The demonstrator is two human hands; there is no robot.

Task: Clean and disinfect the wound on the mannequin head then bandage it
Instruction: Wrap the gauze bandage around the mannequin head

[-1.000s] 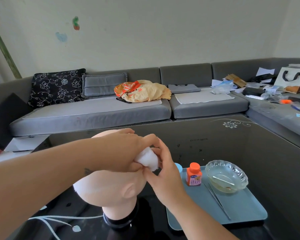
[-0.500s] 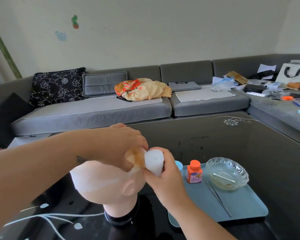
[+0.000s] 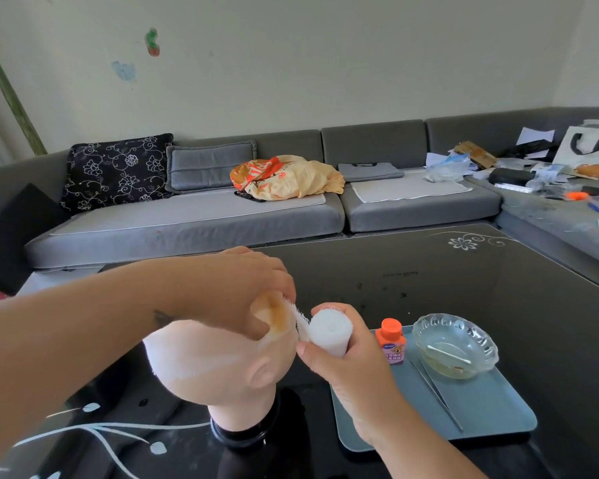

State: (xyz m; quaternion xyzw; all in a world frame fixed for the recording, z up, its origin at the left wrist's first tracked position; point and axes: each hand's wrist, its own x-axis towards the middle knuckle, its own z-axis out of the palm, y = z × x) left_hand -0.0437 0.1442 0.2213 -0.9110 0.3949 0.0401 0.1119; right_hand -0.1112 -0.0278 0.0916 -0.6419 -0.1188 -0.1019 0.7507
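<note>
A pale mannequin head (image 3: 218,371) stands on a black base on the dark glass table, with an orange-brown stained patch (image 3: 274,312) on its forehead and a white gauze band across its crown. My left hand (image 3: 236,292) rests on top of the head and pinches the loose end of the bandage against it. My right hand (image 3: 339,354) grips a white bandage roll (image 3: 331,331) just right of the forehead. A short strip runs from the roll to the head.
A blue tray (image 3: 481,420) sits to the right with an orange-capped bottle (image 3: 390,342), a glass bowl (image 3: 455,345) holding a cotton swab, and metal tweezers (image 3: 436,392). A grey corner sofa with cushions and clutter runs behind the table.
The roll has moved right, away from the head, unwinding a short strip. My left hand has shifted back and uncovered the stained forehead patch.
</note>
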